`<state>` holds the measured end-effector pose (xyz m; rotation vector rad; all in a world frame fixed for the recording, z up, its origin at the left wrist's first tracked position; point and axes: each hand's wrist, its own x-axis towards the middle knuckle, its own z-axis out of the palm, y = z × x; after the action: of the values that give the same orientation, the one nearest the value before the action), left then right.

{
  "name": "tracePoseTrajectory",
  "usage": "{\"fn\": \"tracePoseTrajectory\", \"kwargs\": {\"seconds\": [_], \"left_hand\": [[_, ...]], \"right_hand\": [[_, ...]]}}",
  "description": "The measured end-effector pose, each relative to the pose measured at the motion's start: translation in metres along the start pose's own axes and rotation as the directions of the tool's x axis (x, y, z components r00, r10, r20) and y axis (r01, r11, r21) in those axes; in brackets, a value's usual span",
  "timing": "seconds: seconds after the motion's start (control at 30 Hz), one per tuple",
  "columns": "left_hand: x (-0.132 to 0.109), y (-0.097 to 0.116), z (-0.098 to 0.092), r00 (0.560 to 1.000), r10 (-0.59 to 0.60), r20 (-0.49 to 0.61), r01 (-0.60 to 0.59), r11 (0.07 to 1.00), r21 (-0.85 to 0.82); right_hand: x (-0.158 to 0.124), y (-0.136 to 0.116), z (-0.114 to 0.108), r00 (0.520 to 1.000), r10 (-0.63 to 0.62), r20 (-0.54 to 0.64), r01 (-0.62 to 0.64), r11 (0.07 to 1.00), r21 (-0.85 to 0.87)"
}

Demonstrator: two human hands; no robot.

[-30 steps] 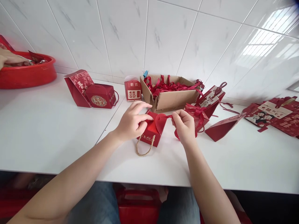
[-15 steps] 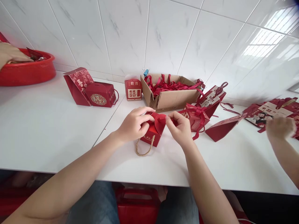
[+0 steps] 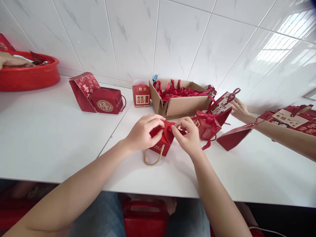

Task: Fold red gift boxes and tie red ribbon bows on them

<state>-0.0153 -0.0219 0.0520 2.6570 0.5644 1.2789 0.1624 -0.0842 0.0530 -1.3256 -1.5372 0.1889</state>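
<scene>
A small red gift box [image 3: 165,147] with a gold rope handle [image 3: 153,163] stands on the white table in front of me. My left hand [image 3: 146,131] is closed on its left top edge, fingers bent over the flap. On the other side my right hand [image 3: 187,135] pinches the rounded top flap between thumb and fingers. The flaps lie partly folded over the top. Just behind my right hand sits a red box tied with a ribbon [image 3: 207,126].
A cardboard box [image 3: 184,107] of red ribbons stands at the wall. Several red gift boxes [image 3: 108,100] are around it. At right, another person's arm [image 3: 271,126] reaches across. A red basin [image 3: 29,77] with another person's hand is at far left.
My right fingers have shifted slightly left and down with the flap. The other person's hand at right has reached left to the tall red box behind.
</scene>
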Motion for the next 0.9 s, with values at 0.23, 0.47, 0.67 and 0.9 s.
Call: {"fn": "tracePoseTrajectory", "kwargs": {"seconds": [0.23, 0.47, 0.67, 0.9], "left_hand": [[0.0008, 0.0011, -0.0008, 1.0, -0.007, -0.02, 0.006, 0.998, -0.055], [0.0004, 0.0029, -0.0009, 1.0, -0.005, -0.026, 0.003, 0.998, -0.064], [0.0008, 0.0014, 0.0009, 0.997, 0.038, -0.071, -0.041, 0.998, -0.055], [-0.0009, -0.0007, 0.0007, 0.967, 0.133, -0.216, -0.141, 0.99, -0.019]], "right_hand": [[0.0021, 0.0018, -0.0041, 0.991, 0.038, 0.125, -0.055, 0.989, 0.134], [0.0017, 0.0059, -0.0056, 0.98, 0.048, 0.192, -0.107, 0.945, 0.31], [0.0005, 0.0037, -0.0084, 0.945, 0.06, 0.322, -0.219, 0.846, 0.485], [0.0014, 0.0008, -0.0098, 0.92, 0.04, 0.39, -0.259, 0.81, 0.527]]}}
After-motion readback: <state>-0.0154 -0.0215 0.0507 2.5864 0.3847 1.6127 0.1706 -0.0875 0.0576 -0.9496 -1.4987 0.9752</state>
